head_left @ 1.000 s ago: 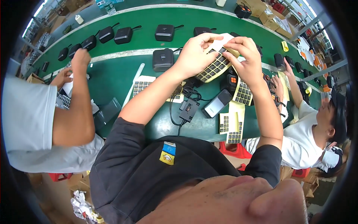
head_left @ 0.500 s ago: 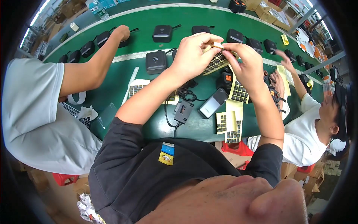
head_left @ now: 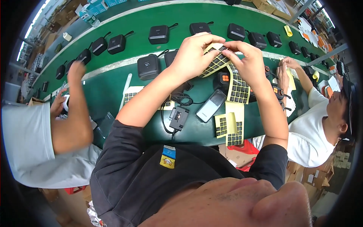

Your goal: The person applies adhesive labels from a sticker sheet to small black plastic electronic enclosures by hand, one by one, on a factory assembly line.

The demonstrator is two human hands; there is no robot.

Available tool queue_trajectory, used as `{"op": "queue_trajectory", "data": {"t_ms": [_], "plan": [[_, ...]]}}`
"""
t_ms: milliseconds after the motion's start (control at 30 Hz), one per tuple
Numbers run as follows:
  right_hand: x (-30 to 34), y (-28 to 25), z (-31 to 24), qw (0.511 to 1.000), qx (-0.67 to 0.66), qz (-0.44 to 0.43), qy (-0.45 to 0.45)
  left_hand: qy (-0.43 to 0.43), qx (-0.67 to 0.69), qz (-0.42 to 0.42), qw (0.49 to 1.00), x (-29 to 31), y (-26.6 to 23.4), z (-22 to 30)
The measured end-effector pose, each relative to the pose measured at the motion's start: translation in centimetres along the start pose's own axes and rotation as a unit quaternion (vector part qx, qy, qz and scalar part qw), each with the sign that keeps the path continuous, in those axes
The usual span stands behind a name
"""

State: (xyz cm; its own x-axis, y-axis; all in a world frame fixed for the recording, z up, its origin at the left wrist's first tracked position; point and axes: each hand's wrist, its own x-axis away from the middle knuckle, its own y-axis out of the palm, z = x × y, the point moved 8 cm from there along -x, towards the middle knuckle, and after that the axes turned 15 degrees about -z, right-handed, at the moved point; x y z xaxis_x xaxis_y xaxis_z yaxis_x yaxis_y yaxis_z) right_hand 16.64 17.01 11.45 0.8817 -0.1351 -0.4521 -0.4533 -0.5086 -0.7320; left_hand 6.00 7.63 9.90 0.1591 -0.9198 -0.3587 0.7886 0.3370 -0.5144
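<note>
Raised over the bench, my left hand (head_left: 194,56) pinches a yellow backing sheet (head_left: 214,65) with rows of small black square pads. My right hand (head_left: 248,62) has its thumb and fingers closed at the upper corner of that same sheet; whether a loose pad is between them is too small to tell. Just below my right hand, another sheet of black pads (head_left: 238,90) lies partly over a black device with orange buttons (head_left: 224,78). Nearer me are a grey and black handheld device (head_left: 210,106) and more padded yellow sheets (head_left: 235,133).
A dark box (head_left: 178,118) with a coiled black cable sits left of the handheld device. Several black cases (head_left: 159,34) with straps stand on the green belt. Co-workers sit on both sides; one's blurred arm (head_left: 77,109) is at left, another's hands (head_left: 285,72) at right.
Both my hands stay at the sheet, which now tilts to show more of its pads. The left co-worker's arm has drawn back from the belt. The belt's cases have shifted left.
</note>
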Motion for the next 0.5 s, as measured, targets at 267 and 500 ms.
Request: {"op": "queue_trajectory", "data": {"t_ms": [267,500], "plan": [[0.5,0.4,-0.6,0.997,0.074,0.012,-0.022,-0.034,-0.049,0.015,0.998,-0.5,0.3,-0.8],[0.9,-0.2,0.3,0.996,0.084,0.037,-0.005,-0.032,-0.104,0.005,0.994,-1.3,0.8,0.1]]}}
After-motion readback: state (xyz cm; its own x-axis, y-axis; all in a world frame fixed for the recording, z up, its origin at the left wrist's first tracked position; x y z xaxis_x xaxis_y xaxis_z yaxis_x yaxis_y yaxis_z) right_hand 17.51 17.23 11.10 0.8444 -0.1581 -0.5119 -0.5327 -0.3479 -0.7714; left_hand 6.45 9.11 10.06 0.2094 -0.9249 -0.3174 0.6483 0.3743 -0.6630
